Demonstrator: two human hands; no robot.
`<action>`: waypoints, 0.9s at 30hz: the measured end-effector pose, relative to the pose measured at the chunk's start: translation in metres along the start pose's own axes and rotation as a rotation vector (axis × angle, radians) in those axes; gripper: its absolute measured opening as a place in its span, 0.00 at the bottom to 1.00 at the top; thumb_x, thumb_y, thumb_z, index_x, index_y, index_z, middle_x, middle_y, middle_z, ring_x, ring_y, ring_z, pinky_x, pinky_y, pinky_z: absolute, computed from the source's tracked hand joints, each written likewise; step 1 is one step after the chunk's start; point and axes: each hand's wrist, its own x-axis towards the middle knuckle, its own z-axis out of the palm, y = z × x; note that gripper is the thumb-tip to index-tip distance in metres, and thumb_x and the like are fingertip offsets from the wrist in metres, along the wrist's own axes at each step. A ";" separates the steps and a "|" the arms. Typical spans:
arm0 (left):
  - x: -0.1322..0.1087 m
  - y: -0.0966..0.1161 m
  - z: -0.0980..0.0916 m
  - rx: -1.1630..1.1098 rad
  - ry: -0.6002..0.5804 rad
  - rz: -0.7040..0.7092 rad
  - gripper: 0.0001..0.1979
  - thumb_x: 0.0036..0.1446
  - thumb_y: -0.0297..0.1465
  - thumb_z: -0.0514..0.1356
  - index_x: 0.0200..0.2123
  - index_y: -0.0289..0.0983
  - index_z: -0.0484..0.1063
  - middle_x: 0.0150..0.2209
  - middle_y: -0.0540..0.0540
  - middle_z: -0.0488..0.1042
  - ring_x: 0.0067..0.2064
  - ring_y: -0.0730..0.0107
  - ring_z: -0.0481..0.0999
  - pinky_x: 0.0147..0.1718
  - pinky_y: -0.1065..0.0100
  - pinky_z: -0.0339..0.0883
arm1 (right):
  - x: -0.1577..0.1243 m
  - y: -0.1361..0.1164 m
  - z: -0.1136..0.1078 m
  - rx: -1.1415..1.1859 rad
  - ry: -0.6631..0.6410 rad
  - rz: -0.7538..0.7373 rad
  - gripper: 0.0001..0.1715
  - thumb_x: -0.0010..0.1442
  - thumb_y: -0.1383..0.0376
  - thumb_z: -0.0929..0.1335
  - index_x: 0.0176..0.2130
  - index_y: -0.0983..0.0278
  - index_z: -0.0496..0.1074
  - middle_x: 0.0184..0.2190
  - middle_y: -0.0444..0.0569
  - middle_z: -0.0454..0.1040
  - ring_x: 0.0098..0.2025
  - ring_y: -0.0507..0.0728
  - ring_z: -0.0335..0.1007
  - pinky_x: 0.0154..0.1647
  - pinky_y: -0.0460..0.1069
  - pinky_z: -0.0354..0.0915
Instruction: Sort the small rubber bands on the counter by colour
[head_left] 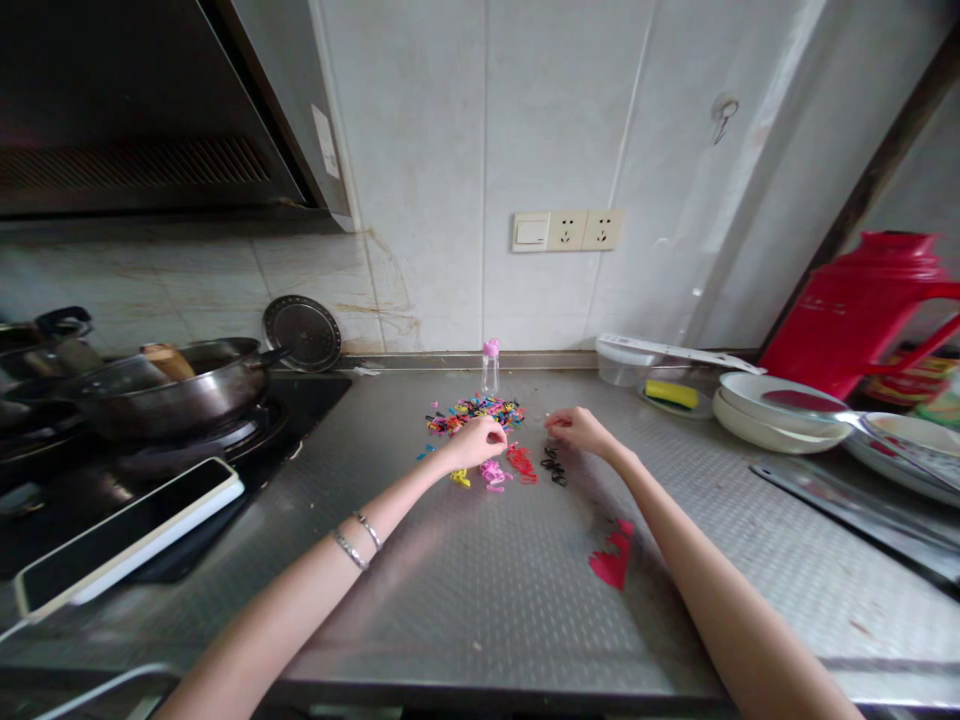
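A mixed heap of small coloured rubber bands (487, 405) lies on the steel counter, just in front of a clear little bottle with a pink cap (490, 368). My left hand (476, 445) hovers at the heap's near edge, its fingers curled into a pinch; whatever they hold is too small to make out. Below it are separate groups of yellow bands (460, 478), pink bands (493, 474) and red bands (520, 463). My right hand (581, 431) is beside the black bands (554, 466), thumb and fingertips drawn together, their contents not discernible.
Red torn scraps (613, 556) lie near my right forearm. At left are a phone (127, 535) and a pan (180, 385) on the stove. White bowls (780, 410), a yellow sponge (671, 395), a knife (855, 515) and a red thermos (862, 310) stand or lie at right.
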 end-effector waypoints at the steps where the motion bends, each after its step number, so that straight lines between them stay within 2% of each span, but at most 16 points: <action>1: 0.001 0.001 0.005 -0.003 -0.008 -0.003 0.07 0.48 0.29 0.57 0.24 0.34 0.73 0.27 0.46 0.73 0.31 0.71 0.68 0.33 0.71 0.58 | 0.000 0.001 0.000 -0.005 0.006 -0.006 0.16 0.45 0.67 0.62 0.33 0.67 0.75 0.25 0.46 0.75 0.27 0.53 0.68 0.28 0.44 0.63; 5: 0.005 -0.003 0.014 -0.029 -0.051 -0.042 0.08 0.47 0.32 0.59 0.30 0.34 0.74 0.27 0.47 0.72 0.28 0.73 0.67 0.27 0.72 0.57 | 0.001 0.004 0.001 -0.017 0.019 -0.024 0.15 0.45 0.68 0.62 0.32 0.66 0.75 0.26 0.46 0.75 0.28 0.53 0.69 0.28 0.43 0.62; 9: 0.002 -0.018 0.004 -0.105 0.000 -0.072 0.10 0.49 0.34 0.56 0.31 0.33 0.74 0.27 0.47 0.73 0.28 0.74 0.67 0.27 0.73 0.57 | 0.003 0.006 0.003 -0.022 0.028 -0.041 0.15 0.45 0.69 0.62 0.32 0.67 0.75 0.27 0.47 0.76 0.29 0.53 0.69 0.28 0.43 0.62; 15: -0.012 -0.074 -0.030 -0.154 0.175 -0.284 0.12 0.49 0.34 0.55 0.29 0.31 0.73 0.26 0.46 0.74 0.28 0.72 0.70 0.29 0.71 0.61 | 0.004 0.008 0.008 -0.056 0.049 -0.062 0.15 0.46 0.68 0.62 0.32 0.67 0.75 0.26 0.47 0.75 0.29 0.54 0.70 0.30 0.44 0.62; 19: -0.023 -0.109 -0.053 -0.197 0.375 -0.418 0.10 0.46 0.32 0.57 0.28 0.31 0.73 0.31 0.43 0.75 0.34 0.69 0.72 0.35 0.69 0.63 | 0.006 0.005 0.006 -0.061 0.110 -0.055 0.16 0.47 0.67 0.62 0.34 0.67 0.75 0.29 0.49 0.76 0.31 0.54 0.70 0.33 0.44 0.62; 22: -0.032 -0.123 -0.063 -0.231 0.462 -0.497 0.10 0.45 0.32 0.57 0.28 0.32 0.74 0.31 0.43 0.75 0.34 0.68 0.72 0.34 0.70 0.63 | 0.014 0.001 0.007 -0.087 0.124 -0.056 0.17 0.49 0.66 0.62 0.36 0.67 0.75 0.29 0.50 0.76 0.31 0.53 0.70 0.33 0.44 0.62; 27: -0.042 -0.131 -0.063 -0.328 0.560 -0.631 0.15 0.44 0.37 0.57 0.31 0.32 0.74 0.24 0.46 0.73 0.24 0.75 0.66 0.21 0.74 0.56 | 0.036 -0.008 0.017 -0.174 0.057 -0.062 0.19 0.51 0.67 0.61 0.41 0.64 0.74 0.29 0.48 0.75 0.31 0.53 0.69 0.34 0.44 0.61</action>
